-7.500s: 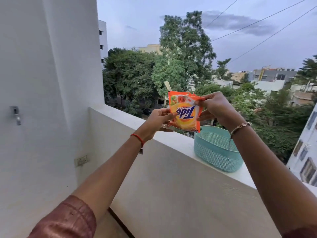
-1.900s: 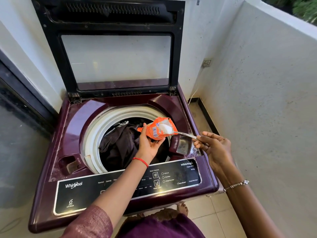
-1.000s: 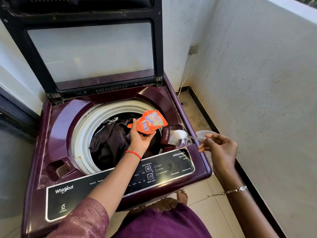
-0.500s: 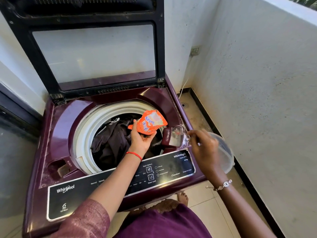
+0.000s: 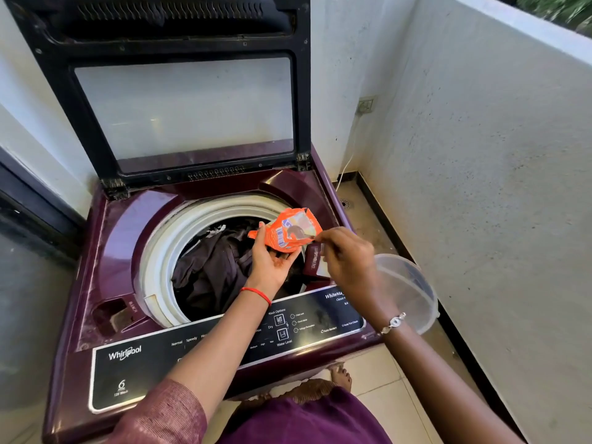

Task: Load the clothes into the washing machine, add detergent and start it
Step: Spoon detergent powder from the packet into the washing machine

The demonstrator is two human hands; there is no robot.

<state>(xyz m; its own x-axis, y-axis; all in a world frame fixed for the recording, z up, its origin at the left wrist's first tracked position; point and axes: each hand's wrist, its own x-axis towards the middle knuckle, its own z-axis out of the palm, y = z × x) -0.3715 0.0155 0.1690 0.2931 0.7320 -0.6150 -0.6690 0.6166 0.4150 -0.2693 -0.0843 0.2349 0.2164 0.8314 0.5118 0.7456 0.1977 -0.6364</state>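
A maroon top-loading washing machine (image 5: 105, 251) stands with its lid (image 5: 182, 107) raised. Dark clothes (image 5: 211, 267) lie inside the white-rimmed drum. My left hand (image 5: 272, 261) grips an opened orange detergent packet (image 5: 286, 230) over the drum's right side. My right hand (image 5: 347, 261) pinches a metal spoon (image 5: 309, 236) whose bowl reaches into the packet's mouth. The detergent tray (image 5: 314, 261) sits pulled out just below, partly hidden by my right hand.
A clear plastic tub (image 5: 410, 290) sits on the tiled floor right of the machine, against the white parapet wall (image 5: 480, 187). The black control panel (image 5: 224, 344) runs along the machine's front. A wall socket (image 5: 366, 105) with a cord is behind.
My right hand tipped a spoonful of powder at the detergent tray, then brought the empty spoon back up into the packet. My left hand kept the packet over the drum.
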